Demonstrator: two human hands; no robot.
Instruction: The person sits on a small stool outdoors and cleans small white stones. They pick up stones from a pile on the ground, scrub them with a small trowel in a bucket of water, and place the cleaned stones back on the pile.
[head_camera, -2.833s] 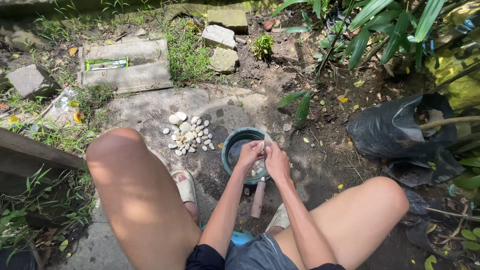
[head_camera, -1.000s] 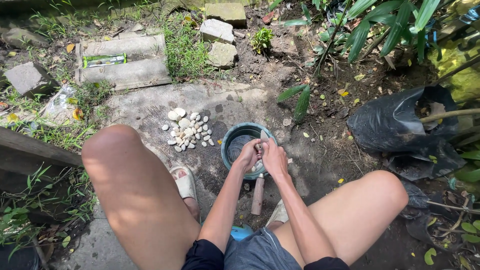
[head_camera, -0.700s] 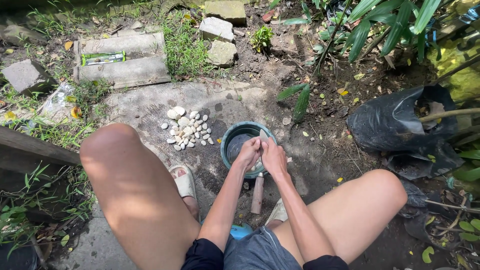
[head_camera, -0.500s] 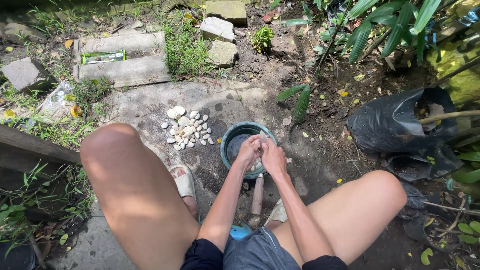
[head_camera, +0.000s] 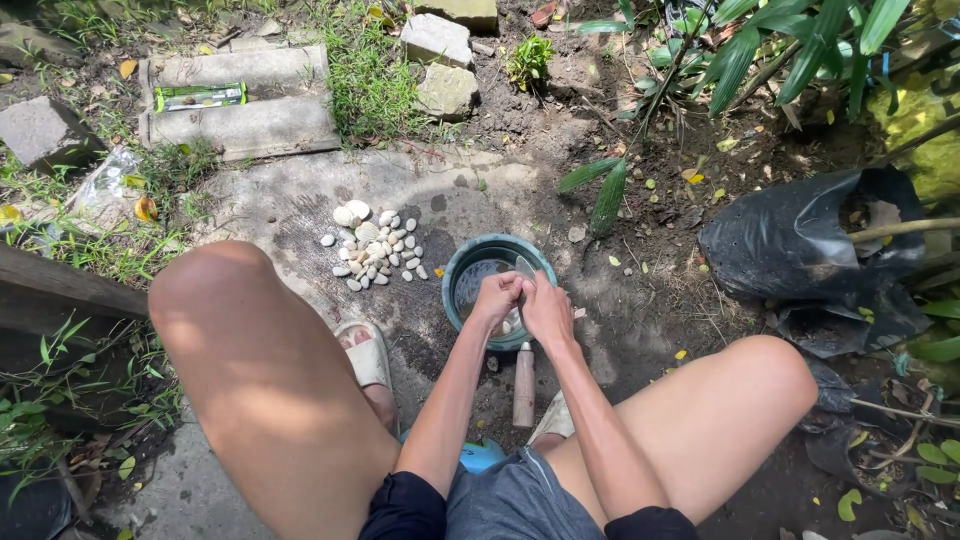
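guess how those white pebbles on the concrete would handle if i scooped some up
The pebbles look smooth and rounded, so probably hard, heavy for their size and apt to roll. They lie loose in a pile, so a push would likely scatter them. The dark concrete around them suggests wet, slippery stones.

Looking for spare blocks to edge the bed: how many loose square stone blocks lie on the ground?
4: one block at far left, and three at top centre. Grass may hide others.
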